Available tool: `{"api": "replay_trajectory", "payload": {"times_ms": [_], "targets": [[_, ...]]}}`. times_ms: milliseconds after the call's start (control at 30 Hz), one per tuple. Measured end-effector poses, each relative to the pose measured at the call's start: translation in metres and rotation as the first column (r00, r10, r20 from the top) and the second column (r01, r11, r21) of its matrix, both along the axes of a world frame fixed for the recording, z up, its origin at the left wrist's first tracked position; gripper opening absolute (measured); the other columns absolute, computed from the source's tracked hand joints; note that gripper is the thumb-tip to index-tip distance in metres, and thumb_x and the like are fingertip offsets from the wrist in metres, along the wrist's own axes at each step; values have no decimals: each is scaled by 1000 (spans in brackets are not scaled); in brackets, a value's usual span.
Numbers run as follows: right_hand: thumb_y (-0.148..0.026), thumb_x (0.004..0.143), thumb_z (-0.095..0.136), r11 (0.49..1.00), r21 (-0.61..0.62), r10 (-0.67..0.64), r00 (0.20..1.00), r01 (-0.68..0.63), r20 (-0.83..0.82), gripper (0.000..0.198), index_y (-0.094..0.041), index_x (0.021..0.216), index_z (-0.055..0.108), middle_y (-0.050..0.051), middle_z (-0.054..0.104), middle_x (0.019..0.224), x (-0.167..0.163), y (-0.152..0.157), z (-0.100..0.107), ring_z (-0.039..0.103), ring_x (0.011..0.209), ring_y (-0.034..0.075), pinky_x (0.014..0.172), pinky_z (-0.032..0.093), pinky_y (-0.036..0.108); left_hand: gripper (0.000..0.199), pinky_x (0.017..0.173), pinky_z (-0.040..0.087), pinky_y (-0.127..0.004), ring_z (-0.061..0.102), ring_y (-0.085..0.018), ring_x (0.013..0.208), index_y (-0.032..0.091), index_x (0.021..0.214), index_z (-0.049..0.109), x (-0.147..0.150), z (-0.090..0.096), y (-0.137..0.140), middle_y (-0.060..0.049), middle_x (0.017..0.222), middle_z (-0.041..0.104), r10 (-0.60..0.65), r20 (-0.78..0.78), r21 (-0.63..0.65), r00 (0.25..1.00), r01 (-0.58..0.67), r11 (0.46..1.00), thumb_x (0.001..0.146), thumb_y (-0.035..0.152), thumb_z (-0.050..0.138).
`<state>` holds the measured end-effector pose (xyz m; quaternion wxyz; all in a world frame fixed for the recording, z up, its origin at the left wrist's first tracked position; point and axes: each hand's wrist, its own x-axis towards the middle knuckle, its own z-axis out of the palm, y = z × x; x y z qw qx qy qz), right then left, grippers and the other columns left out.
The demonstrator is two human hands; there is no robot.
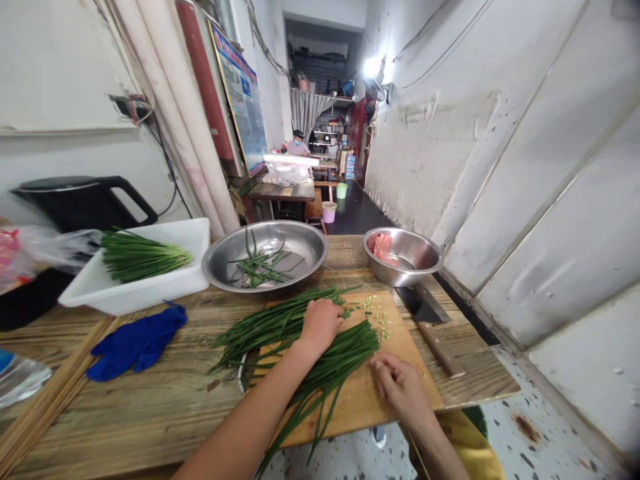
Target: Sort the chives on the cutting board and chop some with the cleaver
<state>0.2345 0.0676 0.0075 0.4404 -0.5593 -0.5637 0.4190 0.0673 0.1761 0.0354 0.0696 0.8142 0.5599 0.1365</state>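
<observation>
Two bunches of long green chives lie on a wooden cutting board (pixel 400 340). My left hand (pixel 323 325) rests over the right end of the far bunch of chives (pixel 273 325), its fingers curled down onto the stalks and partly hidden. Closer to me is the near bunch of chives (pixel 350 350), its trimmed ends pointing right and its loose leaves hanging past the board's front edge. Beside those ends my right hand (pixel 397 383) pinches a thin straw-coloured strand (pixel 419 457), which trails below the wrist. Small pale cut bits (pixel 383 320) are scattered on the board.
A cleaver (pixel 435 333) lies at the right, below a steel bowl (pixel 425 267) holding pink slices. Behind the board stands a wide steel basin (pixel 313 257) with loose greens. Leftward are a white tray (pixel 95 293) of chives, a blue glove (pixel 137 343) and wooden skewers (pixel 55 400).
</observation>
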Motion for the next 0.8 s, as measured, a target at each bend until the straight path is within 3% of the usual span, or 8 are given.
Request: {"api": "replay_trajectory", "payload": {"times_ms": [167, 333, 500, 667, 800], "targets": [[-57, 81, 45, 1000, -4, -9, 1000, 9, 9, 45, -16, 74, 60, -6, 39, 41, -1, -2, -1, 37, 39, 10, 39, 31, 20, 18, 75, 29, -35, 52, -21, 83, 19, 76, 66, 2, 2, -4, -6, 78, 64, -41, -55, 62, 998, 44, 997, 82, 20, 49], [-51, 84, 45, 1000, 6, -4, 1000, 4, 21, 39, -15, 74, 59, -5, 39, 46, 0, -3, -2, 37, 43, 10, 43, 31, 20, 37, 76, 27, -37, 48, -21, 75, 18, 60, 60, 7, 0, -6, -7, 67, 59, -65, -158, 98, 985, 81, 992, 85, 9, 35], [-47, 86, 45, 1000, 15, 2, 999, -3, 39, 36, -15, 76, 59, -5, 39, 47, 1, -3, -3, 37, 44, 10, 43, 30, 20, 38, 76, 26, -38, 48, -21, 74, 19, 56, 58, 6, -5, -4, -8, 64, 57, -66, -133, 142, 989, 84, 986, 83, 9, 34], [-46, 86, 46, 1000, -15, 12, 1000, -11, 14, 34, -16, 76, 57, -6, 39, 47, 0, -4, 0, 36, 44, 10, 44, 29, 21, 25, 76, 28, -38, 52, -23, 79, 16, 65, 61, 2, 1, -6, -9, 72, 63, -80, -38, 177, 996, 85, 981, 81, 16, 42], [-45, 85, 46, 1000, -24, 17, 1000, -17, -19, 33, -16, 73, 55, -6, 37, 47, -1, -4, 3, 35, 43, 9, 44, 29, 21, 15, 76, 32, -34, 55, -19, 76, 18, 72, 62, 3, 3, -7, -4, 72, 65, -22, 192, 92, 981, 4, 996, 77, 20, 49]]}}
